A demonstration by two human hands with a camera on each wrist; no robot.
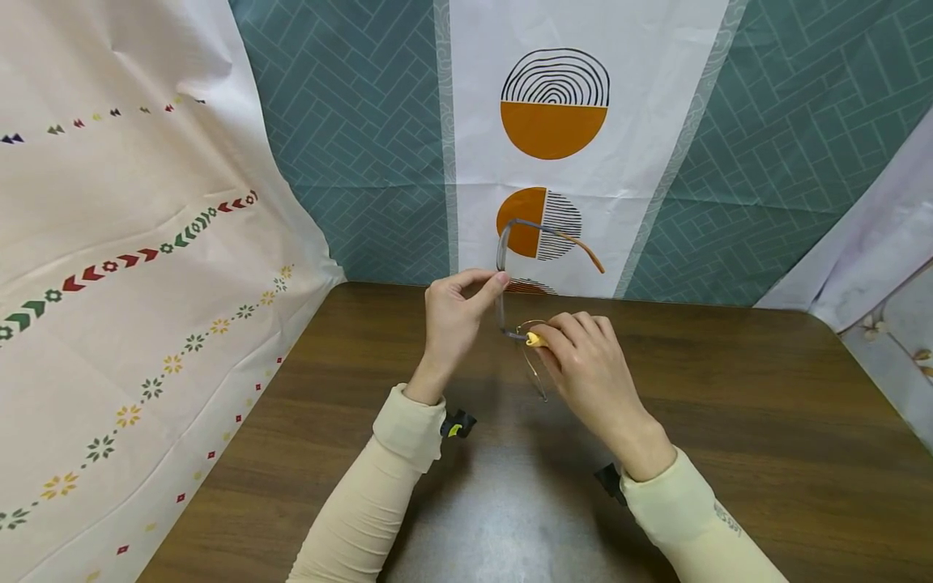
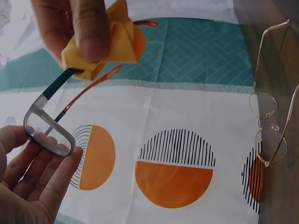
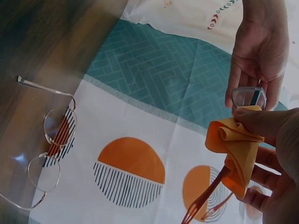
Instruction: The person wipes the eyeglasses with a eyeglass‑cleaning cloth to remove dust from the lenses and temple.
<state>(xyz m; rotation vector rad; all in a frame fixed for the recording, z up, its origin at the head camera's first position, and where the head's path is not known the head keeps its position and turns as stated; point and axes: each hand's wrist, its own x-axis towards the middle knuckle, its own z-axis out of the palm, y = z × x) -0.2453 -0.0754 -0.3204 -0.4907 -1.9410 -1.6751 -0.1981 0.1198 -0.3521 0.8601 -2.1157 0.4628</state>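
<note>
A pair of eyeglasses [image 1: 554,231] with a grey front and dark temples ending in orange-brown tips is held up above the table. My left hand [image 1: 453,324] pinches the front of these glasses at a lens rim, fingers behind the lens [image 2: 51,135]. Wrapped round one temple is a yellow cloth [image 2: 122,44], gripped between the thumb and fingers of my right hand [image 1: 592,368]. In the right wrist view the cloth [image 3: 240,144] is bunched, with the temple tips poking out below. A second, thin gold wire-rimmed pair of glasses [image 3: 44,156] lies on the table, partly behind my right hand in the head view.
The brown wooden table [image 1: 729,405] reaches back to a hanging cloth [image 1: 350,146] with teal and white panels and orange circles. A cream patterned cloth [image 1: 146,243] hangs along the left side. Pale fabric [image 1: 889,324] borders the right.
</note>
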